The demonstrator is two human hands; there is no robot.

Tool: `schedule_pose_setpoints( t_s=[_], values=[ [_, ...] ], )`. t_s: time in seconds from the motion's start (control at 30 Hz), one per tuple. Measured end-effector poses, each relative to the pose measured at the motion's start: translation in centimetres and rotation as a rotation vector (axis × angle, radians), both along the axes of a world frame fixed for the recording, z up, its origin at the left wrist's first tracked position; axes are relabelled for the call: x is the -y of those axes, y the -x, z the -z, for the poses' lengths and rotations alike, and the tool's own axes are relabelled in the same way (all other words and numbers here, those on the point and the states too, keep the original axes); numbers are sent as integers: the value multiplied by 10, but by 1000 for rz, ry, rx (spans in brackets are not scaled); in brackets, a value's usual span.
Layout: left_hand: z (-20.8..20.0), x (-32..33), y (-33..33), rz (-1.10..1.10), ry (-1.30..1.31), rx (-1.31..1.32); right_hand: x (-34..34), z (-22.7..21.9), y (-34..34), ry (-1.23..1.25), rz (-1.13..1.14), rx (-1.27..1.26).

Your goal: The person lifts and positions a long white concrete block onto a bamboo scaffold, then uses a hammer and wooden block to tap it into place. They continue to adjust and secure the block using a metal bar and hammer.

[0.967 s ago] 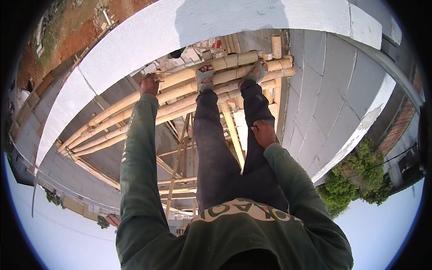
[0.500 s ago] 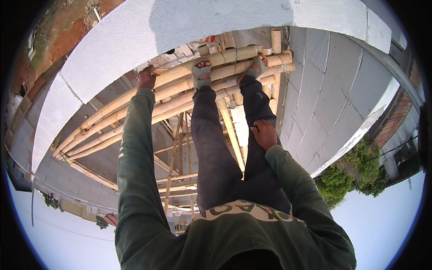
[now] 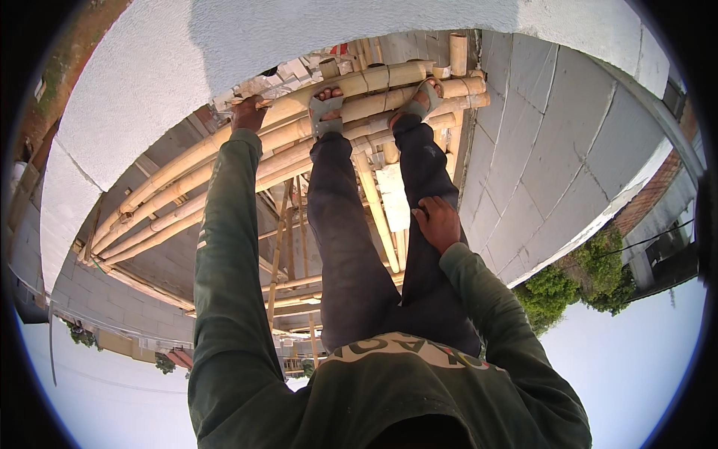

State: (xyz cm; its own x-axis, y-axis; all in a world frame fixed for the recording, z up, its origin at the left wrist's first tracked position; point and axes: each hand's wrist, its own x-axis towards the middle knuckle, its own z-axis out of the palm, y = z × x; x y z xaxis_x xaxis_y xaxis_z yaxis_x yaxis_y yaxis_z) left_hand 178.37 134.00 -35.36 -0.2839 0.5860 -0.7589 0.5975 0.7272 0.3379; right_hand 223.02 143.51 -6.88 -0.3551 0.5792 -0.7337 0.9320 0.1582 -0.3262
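My left hand (image 3: 247,116) is reached out ahead, low beside the bamboo poles (image 3: 288,111) and near the pale wall top. Its fingers are curled round something thin and brownish, too small to make out. My right hand (image 3: 440,223) lies on the thigh of my dark trousers (image 3: 430,179), fingers resting on the cloth with nothing in them. Both my feet, in grey sandals (image 3: 327,118), stand on the poles, which are lashed side by side.
A curved pale block wall (image 3: 149,97) runs ahead and round to the left. Another grey block wall (image 3: 538,142) rises at the right. Below the poles, thinner bamboo scaffolding (image 3: 280,247) shows over a deep drop. Trees (image 3: 568,288) and rooftops stand beyond the right wall.
The view has shifted a little, so the wall and poles sit slightly differently. My left hand has turned somewhat near the poles; my right hand stays on the thigh.
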Motion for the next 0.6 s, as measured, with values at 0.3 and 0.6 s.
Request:
schedule_pose_setpoints(
  t_s=[0.3, 0.6],
  values=[
    [-23, -3, -29, 35, 273, -190, 0, -1, 0, -16, -10, -19],
    [-53, 38, -78, -112, 94, 45, 1, 0, -5, 6, 44, -10]
  ],
)
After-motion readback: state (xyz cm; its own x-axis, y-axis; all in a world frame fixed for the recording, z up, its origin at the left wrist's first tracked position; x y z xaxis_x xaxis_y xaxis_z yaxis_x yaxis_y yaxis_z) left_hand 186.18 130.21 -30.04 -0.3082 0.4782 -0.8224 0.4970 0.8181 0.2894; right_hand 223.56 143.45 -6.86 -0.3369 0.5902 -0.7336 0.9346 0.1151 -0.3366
